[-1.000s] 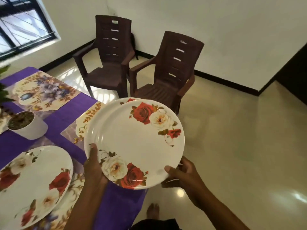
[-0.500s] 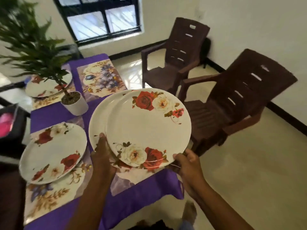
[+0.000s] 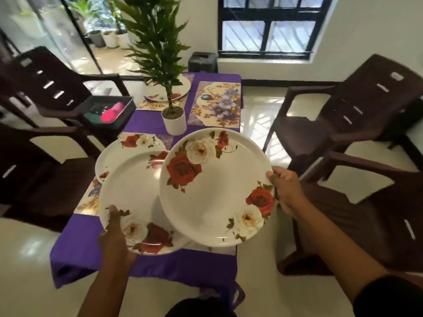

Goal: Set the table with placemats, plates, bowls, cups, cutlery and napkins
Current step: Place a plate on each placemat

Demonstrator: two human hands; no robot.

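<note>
My two plates cover most of the near mats, so I see only slivers of mat at the near right (image 3: 215, 250) and at the left (image 3: 88, 200). The far plate (image 3: 168, 91) is half hidden behind the plant (image 3: 160, 42). What lies in the black tray (image 3: 107, 110) is hard to make out beyond something pink and something green.

The plant's white pot (image 3: 174, 121) stands mid-table on the purple cloth (image 3: 77, 243). Dark chairs flank the table, two on the right (image 3: 357, 115) and two on the left (image 3: 45, 88). The far right mat (image 3: 217, 106) is bare.

My left hand (image 3: 116, 236) grips the left plate (image 3: 130, 191) at its near rim, thumb on top. My right hand (image 3: 286, 191) grips the right plate (image 3: 215, 186) at its right rim, fingers curled under. The right plate overlaps the left one and tilts, above the near end of the table. A third plate (image 3: 123, 147) lies on the left mat, partly under my left plate. All are white with red and cream roses.
</note>
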